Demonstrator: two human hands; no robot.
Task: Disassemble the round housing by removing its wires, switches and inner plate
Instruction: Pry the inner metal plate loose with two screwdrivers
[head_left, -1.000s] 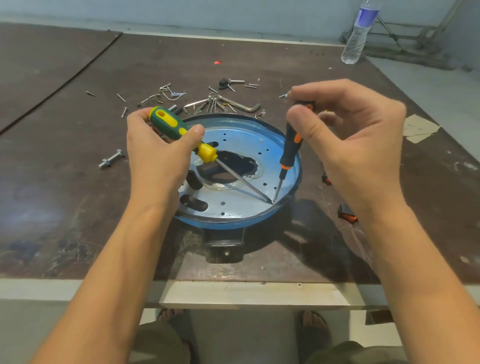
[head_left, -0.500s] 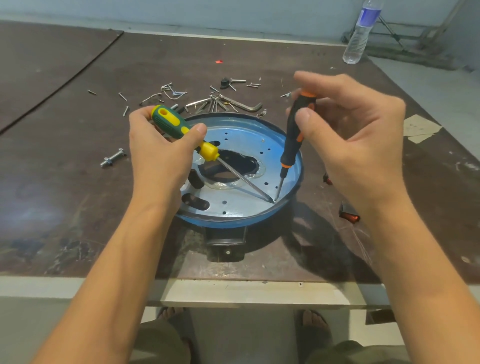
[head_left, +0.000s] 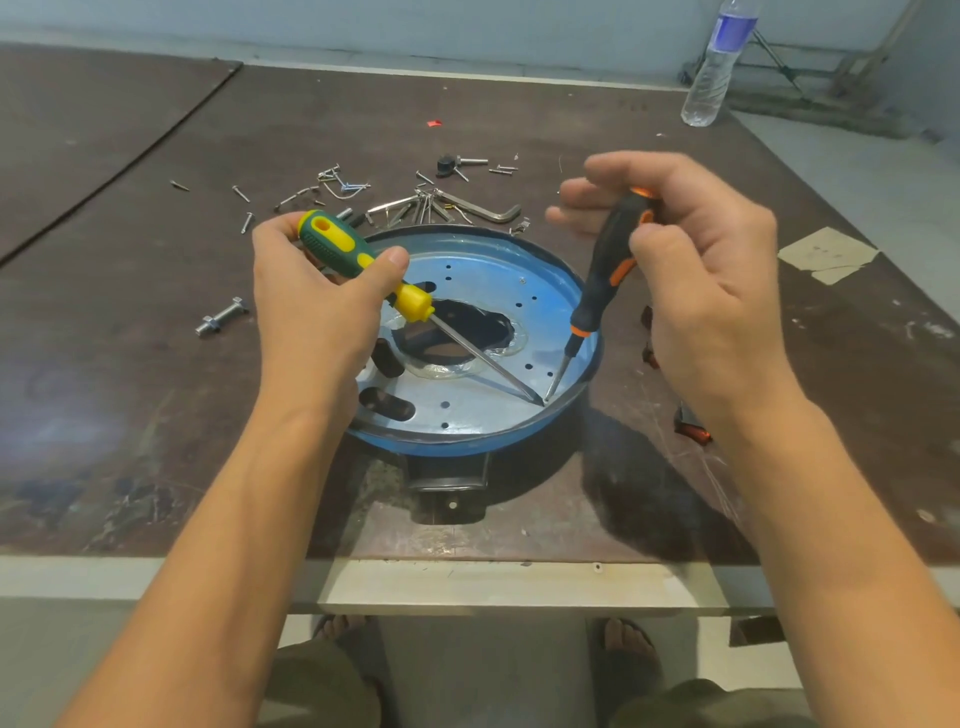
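Left grip (head_left: 317, 306) curled round green-yellow plastic-handled screwdriver (head_left: 358, 260), right grip (head_left: 711, 291) pinching black-orange screwdriver (head_left: 608, 270), prying at 4 o'clock of the round blue metal housing (head_left: 467, 439). Lever too hard and the tips probably skid.

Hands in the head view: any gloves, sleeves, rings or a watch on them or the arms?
No. The left hand and right hand are ungloved, with no rings or watch showing. Both forearms are bare to the frame edge; no sleeve shows.

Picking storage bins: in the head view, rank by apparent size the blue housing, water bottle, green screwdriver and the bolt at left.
1. blue housing
2. green screwdriver, longer than the water bottle; the bottle is farther and cropped, so unsure
3. bolt
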